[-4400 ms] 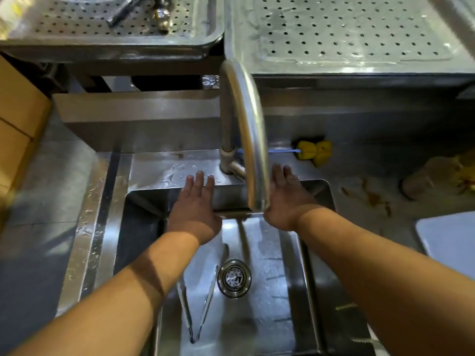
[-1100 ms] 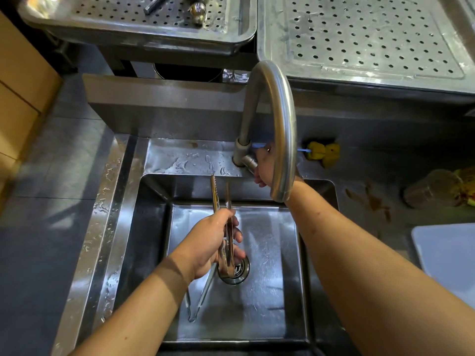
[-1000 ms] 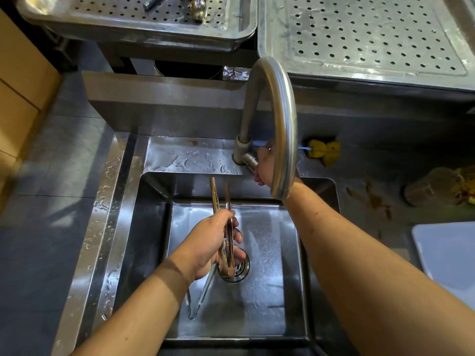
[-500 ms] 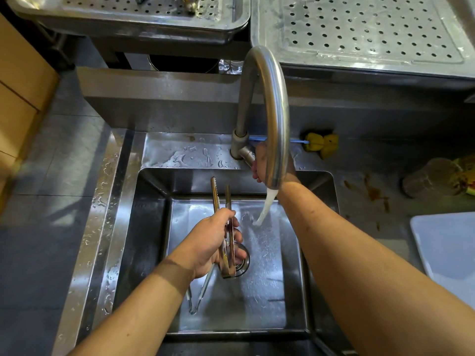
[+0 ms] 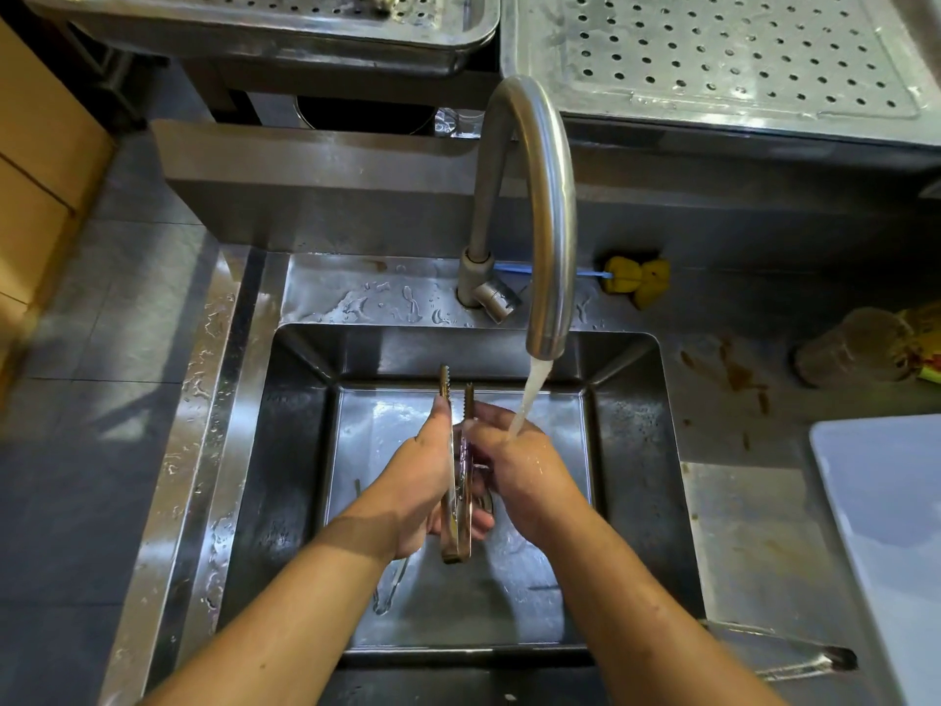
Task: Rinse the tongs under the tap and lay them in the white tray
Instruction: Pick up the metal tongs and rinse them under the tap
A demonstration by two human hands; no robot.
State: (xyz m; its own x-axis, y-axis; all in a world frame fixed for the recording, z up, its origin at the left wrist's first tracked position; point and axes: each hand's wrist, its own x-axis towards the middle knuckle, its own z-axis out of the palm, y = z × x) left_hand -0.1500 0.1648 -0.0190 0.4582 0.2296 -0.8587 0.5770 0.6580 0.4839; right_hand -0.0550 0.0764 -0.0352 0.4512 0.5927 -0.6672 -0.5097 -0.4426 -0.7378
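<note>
Over the sink [image 5: 295, 476] (second pair [image 5: 391, 586] inside), tongs [image 5: 454, 545]; left hand [image 5: 427, 481], right hand [image 5: 519, 466] both gripping

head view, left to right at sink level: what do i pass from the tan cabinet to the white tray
tan wooden cabinet → left hand → serrated steel tongs → right hand → yellow sponge brush → white plastic tray

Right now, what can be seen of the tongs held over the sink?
The tongs are brownish-stained metal: two narrow arms with serrated tips, joined at the near end, nearly closed. They point away from the person above the sink. The left hand grips them from the left, the right hand holds them from the right, where the water stream lands.
</note>
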